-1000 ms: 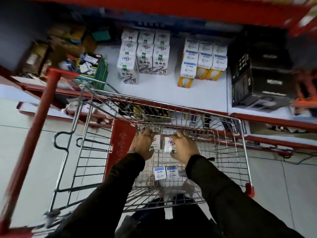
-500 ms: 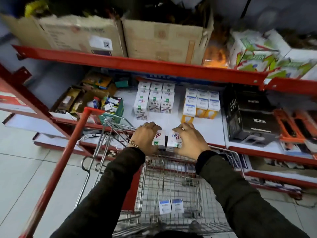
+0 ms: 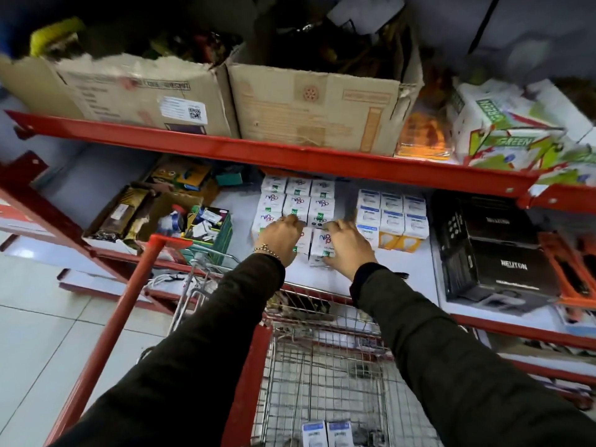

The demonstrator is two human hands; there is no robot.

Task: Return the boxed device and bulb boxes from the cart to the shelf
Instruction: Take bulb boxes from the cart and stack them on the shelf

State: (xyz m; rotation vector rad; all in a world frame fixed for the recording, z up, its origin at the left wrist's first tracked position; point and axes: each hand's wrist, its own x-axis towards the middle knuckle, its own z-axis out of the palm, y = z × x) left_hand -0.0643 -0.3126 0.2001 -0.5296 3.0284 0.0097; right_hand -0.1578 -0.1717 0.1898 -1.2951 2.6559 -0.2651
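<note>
Both my hands reach over the wire cart (image 3: 325,375) onto the white shelf (image 3: 335,279). My left hand (image 3: 280,235) and my right hand (image 3: 346,245) each grip a white bulb box (image 3: 317,245), the pair pressed side by side against the front of a stack of matching white boxes (image 3: 296,201). Two more white-and-blue bulb boxes (image 3: 327,433) lie on the cart floor. A second stack of white-and-yellow bulb boxes (image 3: 392,219) stands just to the right. The black boxed device (image 3: 496,250) sits on the shelf further right.
A red shelf rail (image 3: 290,156) runs above the hands, carrying cardboard cartons (image 3: 319,104) and green-printed boxes (image 3: 503,130). A green basket of small items (image 3: 211,229) and brown packets (image 3: 125,211) fill the shelf's left. Orange packages (image 3: 567,269) lie at the far right.
Both hands lifted the two white boxes out of the cart, carried them forward over its rim and brought them down onto the shelf against the stack.
</note>
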